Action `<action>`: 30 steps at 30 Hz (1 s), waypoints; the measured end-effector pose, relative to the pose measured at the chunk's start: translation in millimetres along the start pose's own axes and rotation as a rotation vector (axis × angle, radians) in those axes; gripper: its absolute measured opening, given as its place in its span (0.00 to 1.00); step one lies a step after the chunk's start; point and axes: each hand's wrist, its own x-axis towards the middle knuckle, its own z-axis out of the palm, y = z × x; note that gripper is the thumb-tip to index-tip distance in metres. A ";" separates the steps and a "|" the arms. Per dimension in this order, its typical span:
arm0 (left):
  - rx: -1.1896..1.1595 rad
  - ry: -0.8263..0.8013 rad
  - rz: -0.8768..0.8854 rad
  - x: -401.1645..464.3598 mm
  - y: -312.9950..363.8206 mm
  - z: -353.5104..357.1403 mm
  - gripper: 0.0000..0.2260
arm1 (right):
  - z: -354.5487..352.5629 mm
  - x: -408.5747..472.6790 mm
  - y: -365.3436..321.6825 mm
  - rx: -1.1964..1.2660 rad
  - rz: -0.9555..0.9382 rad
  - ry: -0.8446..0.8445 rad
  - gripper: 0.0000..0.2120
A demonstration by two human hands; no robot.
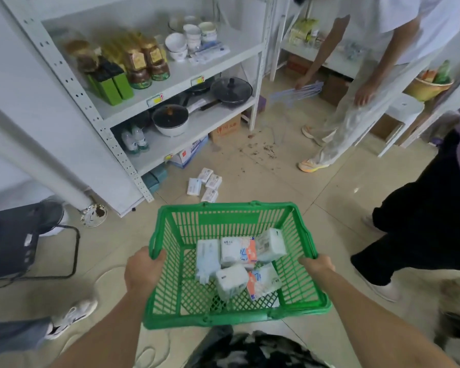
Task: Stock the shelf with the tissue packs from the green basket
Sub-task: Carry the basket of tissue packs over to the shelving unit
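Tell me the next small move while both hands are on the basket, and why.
Probably carry the green basket forward and set it down by the white shelf. Left hand and right hand both grip its rims, so neither can lift a pack. The tissue packs all lie inside, and the shelf is still ahead. Steer around the small packs on the floor.

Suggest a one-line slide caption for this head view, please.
Both hands, left and right, grip the green basket of tissue packs before the white shelf.

Bare forearms, no sleeves, black-and-white patterned garment [255, 349] below
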 end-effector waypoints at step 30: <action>0.115 0.041 -0.084 268.0 334.3 73.5 0.17 | -125.5 296.0 -304.1 0.127 0.058 -0.074 0.14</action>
